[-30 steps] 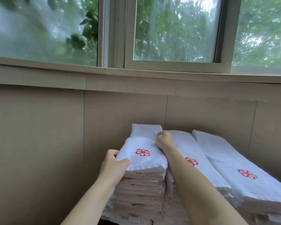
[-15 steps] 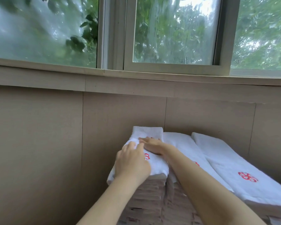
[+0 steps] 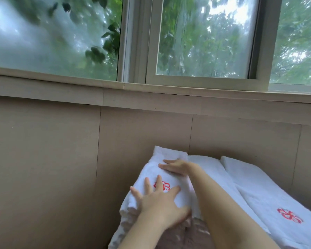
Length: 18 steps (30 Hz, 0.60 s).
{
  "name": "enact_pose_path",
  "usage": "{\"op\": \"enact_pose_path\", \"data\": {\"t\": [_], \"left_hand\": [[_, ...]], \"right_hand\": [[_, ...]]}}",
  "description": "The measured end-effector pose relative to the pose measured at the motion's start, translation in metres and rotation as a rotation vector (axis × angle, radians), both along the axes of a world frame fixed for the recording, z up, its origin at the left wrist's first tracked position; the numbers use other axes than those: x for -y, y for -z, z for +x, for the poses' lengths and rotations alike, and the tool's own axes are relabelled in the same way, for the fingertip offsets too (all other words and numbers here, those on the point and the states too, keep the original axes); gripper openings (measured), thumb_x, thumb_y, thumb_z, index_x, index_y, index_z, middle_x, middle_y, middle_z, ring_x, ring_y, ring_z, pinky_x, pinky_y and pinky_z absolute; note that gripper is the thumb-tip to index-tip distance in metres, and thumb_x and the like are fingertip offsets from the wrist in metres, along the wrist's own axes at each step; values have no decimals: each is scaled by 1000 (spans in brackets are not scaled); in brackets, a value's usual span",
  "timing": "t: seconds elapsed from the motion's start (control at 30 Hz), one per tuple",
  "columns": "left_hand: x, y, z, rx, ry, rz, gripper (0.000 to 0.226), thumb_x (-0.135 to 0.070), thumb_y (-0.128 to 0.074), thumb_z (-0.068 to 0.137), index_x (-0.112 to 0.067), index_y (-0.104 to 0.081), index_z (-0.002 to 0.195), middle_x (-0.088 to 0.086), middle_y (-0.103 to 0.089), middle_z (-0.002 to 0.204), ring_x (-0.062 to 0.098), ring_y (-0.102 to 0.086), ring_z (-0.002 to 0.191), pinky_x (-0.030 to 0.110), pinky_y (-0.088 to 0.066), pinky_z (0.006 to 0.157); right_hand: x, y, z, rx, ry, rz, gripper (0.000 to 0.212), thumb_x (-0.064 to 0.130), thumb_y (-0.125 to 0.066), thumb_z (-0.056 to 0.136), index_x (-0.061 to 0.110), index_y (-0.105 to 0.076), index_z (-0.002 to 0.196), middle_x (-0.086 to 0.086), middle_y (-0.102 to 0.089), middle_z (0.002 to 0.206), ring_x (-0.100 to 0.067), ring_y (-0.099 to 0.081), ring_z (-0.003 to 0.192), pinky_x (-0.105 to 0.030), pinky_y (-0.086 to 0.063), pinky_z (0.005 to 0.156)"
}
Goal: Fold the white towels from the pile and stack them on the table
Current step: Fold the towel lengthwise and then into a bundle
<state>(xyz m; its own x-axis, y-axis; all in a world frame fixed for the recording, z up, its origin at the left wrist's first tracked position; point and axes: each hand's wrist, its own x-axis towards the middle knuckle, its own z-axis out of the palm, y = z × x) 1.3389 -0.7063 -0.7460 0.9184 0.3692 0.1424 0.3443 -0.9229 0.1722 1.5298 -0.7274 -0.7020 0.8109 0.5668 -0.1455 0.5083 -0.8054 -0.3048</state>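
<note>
A folded white towel (image 3: 147, 175) with a red flower emblem lies on top of the leftmost stack of folded towels (image 3: 126, 225). My left hand (image 3: 158, 200) lies flat on its near half, fingers spread around the emblem. My right hand (image 3: 176, 167) presses flat on its far half, fingers pointing left. Two more stacks stand to the right: a middle stack (image 3: 214, 175) partly hidden by my right forearm, and a right stack (image 3: 269, 200) whose top towel shows the same red emblem. The table is hidden beneath the stacks.
A beige panelled wall (image 3: 52, 168) rises right behind and to the left of the stacks. Above it runs a window ledge (image 3: 151, 92) under a sliding window with green leaves outside.
My left hand has gone from gripping the towel's near edge to lying flat on top. My right hand has moved onto the towel's far half. The camera has tipped slightly lower and closer.
</note>
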Motion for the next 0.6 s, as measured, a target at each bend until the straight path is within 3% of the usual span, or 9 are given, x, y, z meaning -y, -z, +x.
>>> {"op": "enact_pose_path", "data": {"t": [0.07, 0.1, 0.17, 0.23, 0.3, 0.37, 0.5, 0.57, 0.6], "left_hand": [[5, -1, -7, 35, -9, 15, 60, -64, -29, 85, -53, -17, 143, 3, 8, 161, 34, 16, 145, 70, 16, 99], [9, 1, -13, 95, -12, 36, 57, -61, -29, 87, -51, -23, 142, 2, 0, 161, 32, 9, 146, 68, 12, 103], [22, 10, -33, 268, -24, 114, 45, -52, -33, 89, -47, -53, 128, 5, -37, 151, 31, -31, 140, 60, -15, 109], [34, 25, -54, 417, 41, 149, 42, -44, -38, 79, -37, -75, 98, 6, -68, 117, 29, -66, 106, 47, -37, 96], [43, 38, -74, 484, 100, 199, 40, -37, -42, 74, -30, -79, 89, 6, -74, 102, 26, -71, 92, 40, -45, 88], [43, 44, -93, 586, 137, 248, 37, -29, -44, 71, -23, -78, 85, 2, -74, 94, 21, -72, 84, 34, -51, 81], [42, 32, -131, 663, 82, 219, 30, -20, -40, 72, -16, -69, 76, -5, -62, 74, 17, -64, 65, 25, -42, 66], [51, 22, -144, 592, 7, 156, 25, -15, -45, 74, -14, -66, 87, -3, -62, 82, 20, -65, 74, 30, -50, 65], [59, 17, -149, 528, -23, 130, 26, -12, -48, 79, -15, -62, 101, -3, -61, 95, 20, -63, 87, 32, -50, 73]], "right_hand": [[12, -6, -16, -55, -98, -1, 69, 72, -34, 88, 40, -25, 148, 3, -25, 157, -21, -25, 143, -40, -18, 116], [19, -7, -25, -66, -139, 3, 64, 67, -34, 91, 39, -25, 149, 4, -26, 156, -20, -26, 143, -39, -20, 116], [35, -2, -47, -44, -198, 31, 54, 57, -32, 97, 42, -22, 148, 4, -15, 159, -22, -18, 145, -43, -23, 114], [50, 6, -72, 25, -246, 69, 47, 45, -31, 100, 46, -24, 147, 3, -9, 160, -24, -8, 148, -44, -16, 118], [65, 11, -106, 135, -324, 60, 46, 33, -28, 102, 47, -28, 145, 3, -9, 161, -28, -6, 147, -47, -6, 118], [83, 15, -141, 234, -424, 64, 47, 26, -29, 101, 46, -34, 143, 4, -12, 160, -28, -14, 144, -46, -10, 116], [137, 30, -204, 279, -560, 21, 41, 36, -31, 102, 44, -39, 141, 7, -9, 161, -19, 3, 148, -44, 5, 118], [170, 42, -229, 329, -619, -77, 43, 37, -35, 101, 38, -39, 144, 4, -15, 160, -21, 3, 148, -45, 6, 118], [189, 47, -239, 331, -627, -123, 45, 37, -37, 101, 37, -37, 145, 3, -17, 159, -20, 1, 149, -46, 4, 118]]}}
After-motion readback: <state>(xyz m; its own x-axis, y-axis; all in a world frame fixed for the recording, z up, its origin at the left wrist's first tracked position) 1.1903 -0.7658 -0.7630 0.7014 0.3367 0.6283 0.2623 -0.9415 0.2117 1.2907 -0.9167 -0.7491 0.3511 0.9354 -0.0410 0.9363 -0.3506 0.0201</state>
